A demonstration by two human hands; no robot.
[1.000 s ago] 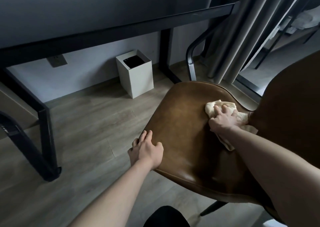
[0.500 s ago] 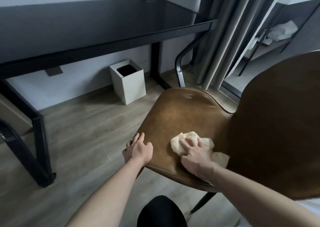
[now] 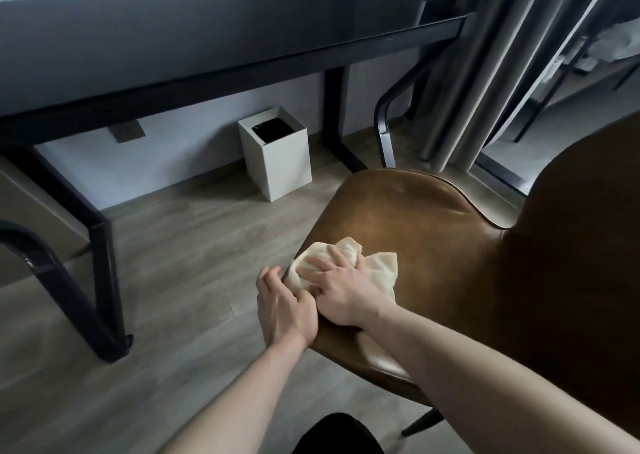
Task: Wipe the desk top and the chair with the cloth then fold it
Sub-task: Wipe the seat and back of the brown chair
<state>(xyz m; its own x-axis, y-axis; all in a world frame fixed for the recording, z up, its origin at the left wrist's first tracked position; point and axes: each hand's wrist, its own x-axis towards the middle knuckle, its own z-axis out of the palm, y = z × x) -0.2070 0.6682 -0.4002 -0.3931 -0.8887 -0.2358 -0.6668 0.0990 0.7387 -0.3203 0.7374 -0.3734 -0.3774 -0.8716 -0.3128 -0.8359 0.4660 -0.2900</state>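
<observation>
Right hand (image 3: pixel 346 294) is down flat on the cloth (image 3: pixel 349 263), fingers spread and pressing the bunched cream fabric onto the near-left edge of the chair (image 3: pixel 415 231) seat, from the head view. Left hand (image 3: pixel 285 306) sits just beside it, fingers curled over the seat's rim, bracing the chair; thumb side touches the cloth's edge.

The cloth is crumpled, part of it trailing out from under the right forearm toward the seat's front. The seat's leather shines toward the back, near the backrest (image 3: pixel 571 263).

To do this stroke well, I'd say: keep the palm flat so the cloth doesn't roll into a ball, carry it right over the rim where the left hand grips, then shift that bracing hand so its patch gets wiped too. The backrest still looks to need a pass, and the fold comes last.

Beyond the chair stand the dark surface (image 3: pixel 242 20) and a white bin (image 3: pixel 280 166) on the floor below it.
</observation>
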